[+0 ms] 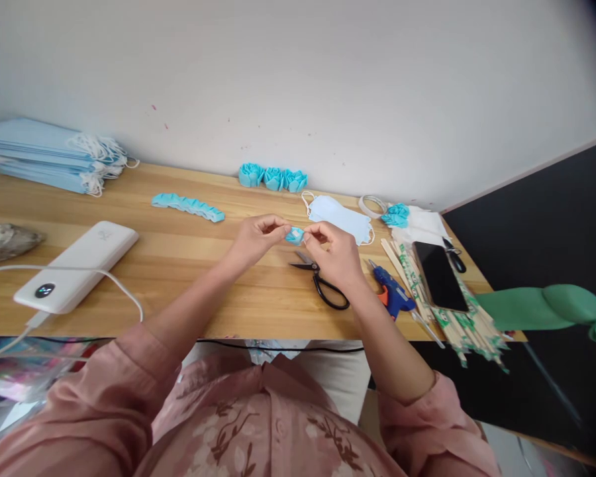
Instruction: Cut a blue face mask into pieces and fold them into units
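Bright, even daylight; soft shadows; fisheye bending at edges; dark vignette top-right corner.

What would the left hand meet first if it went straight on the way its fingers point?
The left hand points at the small blue piece both hands pinch; just behind it, probably, the right hand.

A home craft desk — wooden table (189, 265), glue gun (393, 296), scissors (322, 281), stacked masks (44, 156).

Small folded blue piece (295, 234), pinched between left hand (256, 240) and right hand (336, 255), at 11 o'clock from the scissors (322, 289).
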Tool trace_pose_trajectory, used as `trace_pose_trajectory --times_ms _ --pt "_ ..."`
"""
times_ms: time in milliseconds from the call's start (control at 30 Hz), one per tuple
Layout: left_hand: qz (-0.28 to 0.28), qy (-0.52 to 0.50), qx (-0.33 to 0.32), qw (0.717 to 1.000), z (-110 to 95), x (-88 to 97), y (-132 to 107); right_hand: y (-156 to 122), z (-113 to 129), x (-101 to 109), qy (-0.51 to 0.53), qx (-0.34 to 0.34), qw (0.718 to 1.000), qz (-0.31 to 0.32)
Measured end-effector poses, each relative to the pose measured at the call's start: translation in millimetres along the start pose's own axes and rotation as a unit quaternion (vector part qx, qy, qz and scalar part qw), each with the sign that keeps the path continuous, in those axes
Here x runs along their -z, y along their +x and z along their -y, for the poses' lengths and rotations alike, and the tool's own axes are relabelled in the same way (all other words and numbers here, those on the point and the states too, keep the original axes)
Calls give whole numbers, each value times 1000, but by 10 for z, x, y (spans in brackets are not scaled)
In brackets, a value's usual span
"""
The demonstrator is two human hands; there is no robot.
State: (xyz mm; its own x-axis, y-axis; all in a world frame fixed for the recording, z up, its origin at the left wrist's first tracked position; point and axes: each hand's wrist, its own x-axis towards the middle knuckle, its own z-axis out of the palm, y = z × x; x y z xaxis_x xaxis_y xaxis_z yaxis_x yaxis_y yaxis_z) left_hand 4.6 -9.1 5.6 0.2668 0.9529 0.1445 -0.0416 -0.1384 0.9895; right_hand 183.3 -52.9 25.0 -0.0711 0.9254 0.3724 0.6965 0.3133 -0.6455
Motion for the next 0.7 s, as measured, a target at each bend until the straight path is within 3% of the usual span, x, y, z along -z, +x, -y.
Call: trace_pose_trajectory --times_ms 233,433,700 --pt "-37 10 -4 999 -14 -11 -8 -36 121 -5 -58 42 993 -99" --pt "-40 7 -11 999 -27 -19 -15 -35 147 -127 -29 17 997 -66" --pt "-16 53 -42 998 -63 -45 -27 -27 141 -159 -38 -11 996 -78"
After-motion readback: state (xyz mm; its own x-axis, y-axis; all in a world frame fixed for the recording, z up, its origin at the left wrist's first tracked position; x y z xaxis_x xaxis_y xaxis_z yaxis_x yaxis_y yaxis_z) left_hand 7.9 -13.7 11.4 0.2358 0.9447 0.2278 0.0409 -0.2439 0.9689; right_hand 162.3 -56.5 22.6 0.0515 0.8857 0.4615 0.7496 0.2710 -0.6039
